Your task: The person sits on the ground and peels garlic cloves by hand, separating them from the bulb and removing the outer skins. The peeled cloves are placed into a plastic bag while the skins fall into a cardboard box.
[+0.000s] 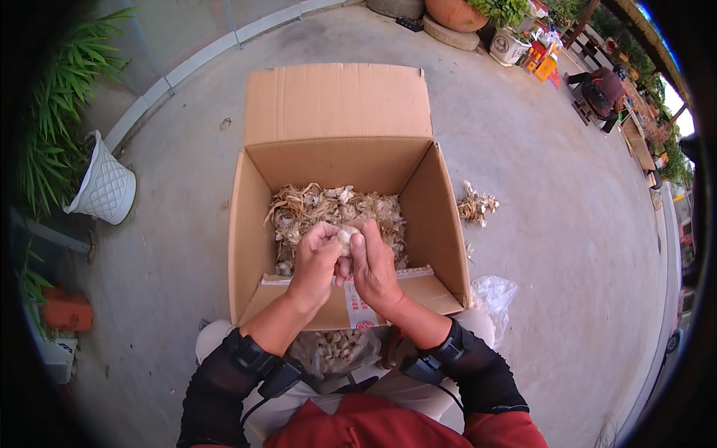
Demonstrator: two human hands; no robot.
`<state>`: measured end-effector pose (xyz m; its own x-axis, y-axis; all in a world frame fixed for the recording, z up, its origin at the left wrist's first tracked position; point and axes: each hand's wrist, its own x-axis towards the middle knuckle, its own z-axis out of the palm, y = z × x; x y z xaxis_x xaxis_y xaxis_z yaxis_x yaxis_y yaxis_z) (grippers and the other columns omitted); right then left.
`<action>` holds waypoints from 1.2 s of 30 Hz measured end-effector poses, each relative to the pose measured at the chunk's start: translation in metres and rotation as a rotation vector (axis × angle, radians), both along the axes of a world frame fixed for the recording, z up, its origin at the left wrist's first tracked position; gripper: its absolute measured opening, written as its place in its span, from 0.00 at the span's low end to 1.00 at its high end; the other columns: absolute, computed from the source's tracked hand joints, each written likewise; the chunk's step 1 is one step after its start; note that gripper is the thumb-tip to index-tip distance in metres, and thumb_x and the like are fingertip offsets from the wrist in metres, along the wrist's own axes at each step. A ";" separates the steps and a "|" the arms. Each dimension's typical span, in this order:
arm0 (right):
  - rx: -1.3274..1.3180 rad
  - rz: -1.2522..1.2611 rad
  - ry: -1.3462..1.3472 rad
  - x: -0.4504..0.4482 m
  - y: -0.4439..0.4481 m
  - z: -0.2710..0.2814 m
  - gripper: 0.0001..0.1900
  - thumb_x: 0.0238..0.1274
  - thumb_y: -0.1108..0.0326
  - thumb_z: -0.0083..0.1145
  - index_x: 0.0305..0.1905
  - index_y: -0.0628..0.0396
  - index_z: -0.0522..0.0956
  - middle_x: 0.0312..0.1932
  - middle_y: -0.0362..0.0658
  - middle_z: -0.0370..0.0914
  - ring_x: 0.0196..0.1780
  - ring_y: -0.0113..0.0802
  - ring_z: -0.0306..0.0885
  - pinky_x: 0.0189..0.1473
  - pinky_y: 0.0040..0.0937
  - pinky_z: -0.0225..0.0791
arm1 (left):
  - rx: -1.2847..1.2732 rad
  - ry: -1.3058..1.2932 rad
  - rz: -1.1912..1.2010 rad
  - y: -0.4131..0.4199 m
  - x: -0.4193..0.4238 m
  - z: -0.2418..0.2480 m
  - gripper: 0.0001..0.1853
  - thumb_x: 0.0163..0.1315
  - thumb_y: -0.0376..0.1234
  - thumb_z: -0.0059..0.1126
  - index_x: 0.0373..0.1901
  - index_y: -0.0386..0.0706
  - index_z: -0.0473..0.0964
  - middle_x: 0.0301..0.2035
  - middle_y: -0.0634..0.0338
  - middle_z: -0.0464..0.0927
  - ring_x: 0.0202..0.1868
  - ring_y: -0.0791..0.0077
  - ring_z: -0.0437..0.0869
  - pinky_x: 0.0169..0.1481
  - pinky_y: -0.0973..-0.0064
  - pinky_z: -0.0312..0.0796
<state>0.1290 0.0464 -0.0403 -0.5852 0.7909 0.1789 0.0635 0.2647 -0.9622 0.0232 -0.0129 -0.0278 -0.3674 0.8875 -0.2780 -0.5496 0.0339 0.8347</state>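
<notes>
Between my two hands is a pale garlic bulb (pixel 346 239), gripped from both sides. My left hand (pixel 316 263) presses it with thumb and fingers, and my right hand (pixel 374 263) has its thumb on the other side. Both hands are over an open cardboard box (pixel 344 162). Inside it lies a heap of dried garlic stalks and papery skins (pixel 302 207), partly hidden by my hands. Below the box's near flap, between my legs, a clear plastic bag (pixel 367 344) holds several loose garlic cloves (pixel 339 347).
Garlic scraps (pixel 476 204) and a crumpled plastic bag (pixel 496 299) lie on the concrete floor right of the box. A white planter (pixel 106 182) stands at left. Far right, a person (pixel 602 95) sits low. Potted plants (pixel 504 11) stand at the back.
</notes>
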 end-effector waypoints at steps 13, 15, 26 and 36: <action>-0.126 -0.071 0.028 0.001 -0.010 0.011 0.10 0.77 0.63 0.38 0.44 0.57 0.68 0.22 0.47 0.75 0.22 0.38 0.77 0.25 0.36 0.68 | 0.016 0.042 0.005 0.003 0.007 0.003 0.08 0.63 0.31 0.45 0.40 0.36 0.68 0.21 0.62 0.72 0.14 0.83 0.68 0.14 0.82 0.59; -0.144 -0.052 0.046 0.004 -0.007 0.018 0.10 0.77 0.63 0.38 0.45 0.57 0.68 0.22 0.46 0.74 0.24 0.39 0.78 0.26 0.36 0.68 | 0.010 0.119 -0.045 0.002 0.006 0.008 0.11 0.65 0.36 0.43 0.43 0.38 0.67 0.22 0.63 0.71 0.14 0.83 0.67 0.14 0.83 0.58; 0.092 -0.101 0.065 0.005 0.005 0.022 0.13 0.77 0.60 0.36 0.48 0.58 0.68 0.33 0.45 0.73 0.35 0.31 0.71 0.38 0.31 0.67 | 0.002 0.304 -0.088 0.003 -0.003 0.019 0.19 0.74 0.47 0.40 0.39 0.40 0.70 0.21 0.66 0.67 0.12 0.87 0.62 0.13 0.87 0.54; 0.180 -0.008 0.102 0.001 -0.005 0.019 0.16 0.74 0.63 0.42 0.61 0.53 0.68 0.39 0.56 0.79 0.43 0.54 0.81 0.43 0.39 0.72 | 0.094 0.875 0.258 0.000 0.026 0.007 0.21 0.74 0.43 0.37 0.43 0.35 0.74 0.32 0.50 0.81 0.35 0.59 0.82 0.42 0.66 0.72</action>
